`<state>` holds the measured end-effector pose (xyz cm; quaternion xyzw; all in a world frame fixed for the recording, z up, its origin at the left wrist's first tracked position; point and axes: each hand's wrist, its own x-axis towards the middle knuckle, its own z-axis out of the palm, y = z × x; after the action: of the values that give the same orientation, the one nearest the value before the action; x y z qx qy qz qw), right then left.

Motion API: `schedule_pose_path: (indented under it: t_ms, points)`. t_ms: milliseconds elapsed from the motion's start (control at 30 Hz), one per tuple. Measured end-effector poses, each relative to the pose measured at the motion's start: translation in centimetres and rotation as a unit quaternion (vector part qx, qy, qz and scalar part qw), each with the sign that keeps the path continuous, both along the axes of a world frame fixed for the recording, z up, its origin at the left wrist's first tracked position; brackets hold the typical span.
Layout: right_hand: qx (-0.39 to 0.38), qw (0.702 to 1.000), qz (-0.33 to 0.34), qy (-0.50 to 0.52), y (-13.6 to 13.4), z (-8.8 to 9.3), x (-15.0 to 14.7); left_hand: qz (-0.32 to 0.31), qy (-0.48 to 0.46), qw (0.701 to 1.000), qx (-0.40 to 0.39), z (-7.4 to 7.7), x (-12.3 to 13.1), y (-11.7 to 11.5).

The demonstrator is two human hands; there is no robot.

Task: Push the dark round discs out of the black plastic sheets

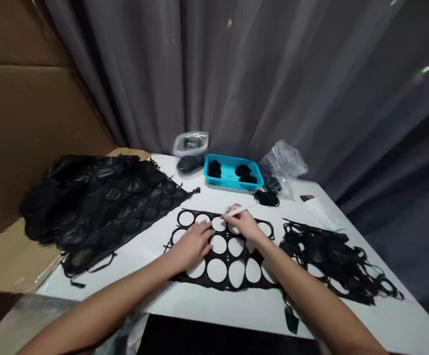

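Note:
A black sheet (228,256) full of large round holes lies flat on the white table in front of me. My left hand (193,245) rests spread on its left part, fingers stretched and holding nothing. Closed around a slim white pen-like tool (238,210) is my right hand (244,224), at the sheet's far edge near the upper row of holes. The tool's exact kind is too small to make out. Just beyond the right hand sits a small bundle of black cord (267,197).
Black holed material (125,202) is heaped at left beside a cardboard box (33,148). Another tangled piece (336,256) lies at right. Behind stand a turquoise basket (232,184) with black bundles, a clear tub (190,150) and a plastic bag (284,161). A grey curtain (236,74) hangs behind.

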<state>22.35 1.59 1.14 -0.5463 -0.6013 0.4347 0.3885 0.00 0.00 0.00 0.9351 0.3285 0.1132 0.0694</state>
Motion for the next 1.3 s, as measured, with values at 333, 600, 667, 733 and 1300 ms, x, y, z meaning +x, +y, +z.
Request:
schedule_pose_path:
  t_ms: [333, 600, 667, 733, 1300]
  points:
    - [0.04, 0.995, 0.033, -0.085, -2.4, -1.2, -1.2, 0.026, -0.009, 0.999, 0.027, -2.1, -0.1, -1.4]
    - [0.048, 0.994, 0.031, -0.089, -2.1, -1.5, -1.0, 0.027, -0.01, 0.999, 0.029, -2.1, -0.1, -1.4]
    - [0.055, 0.994, 0.036, -0.093, -2.2, -1.5, -0.9, 0.028, -0.019, 0.999, 0.031, -2.2, -0.1, -1.4]
    - [0.086, 0.989, 0.045, -0.114, -2.5, -1.5, -1.1, 0.027, -0.022, 0.999, 0.033, -2.2, -0.1, -1.4]
    - [0.066, 0.956, -0.12, -0.258, 7.8, 2.1, 3.5, 0.056, 0.01, 0.998, 0.011, -0.8, -1.0, -1.6]
